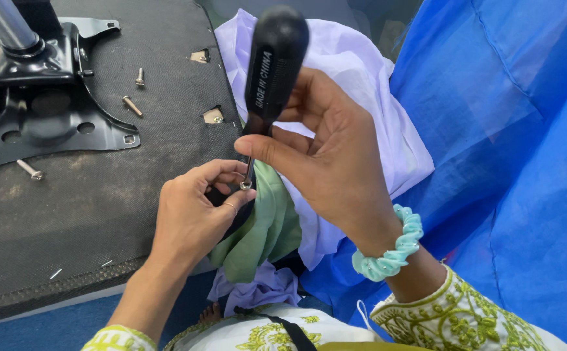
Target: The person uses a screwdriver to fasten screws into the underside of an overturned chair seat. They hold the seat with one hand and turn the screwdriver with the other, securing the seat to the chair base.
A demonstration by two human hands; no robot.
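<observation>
Your left hand (pixel 189 211) pinches a screw (pixel 246 184) at the screwdriver (pixel 270 71) tip, your right hand (pixel 332 156) gripping its handle. To their left, a bracket (pixel 49 117) sits on the seat underside (pixel 88 214), loose bolts (pixel 132 106) around it. Cloth (pixel 355 78) lies right.

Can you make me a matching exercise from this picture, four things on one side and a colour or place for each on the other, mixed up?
Things:
1. screwdriver
2. scrunchie
3. metal bracket
4. small screw

Colour or place:
A. mint green, around the right wrist
B. at the screwdriver's tip, pinched by the left hand
C. black handle, gripped in the right hand
D. black, lying on the dark chair underside

Pairs: 1-C, 2-A, 3-D, 4-B
</observation>
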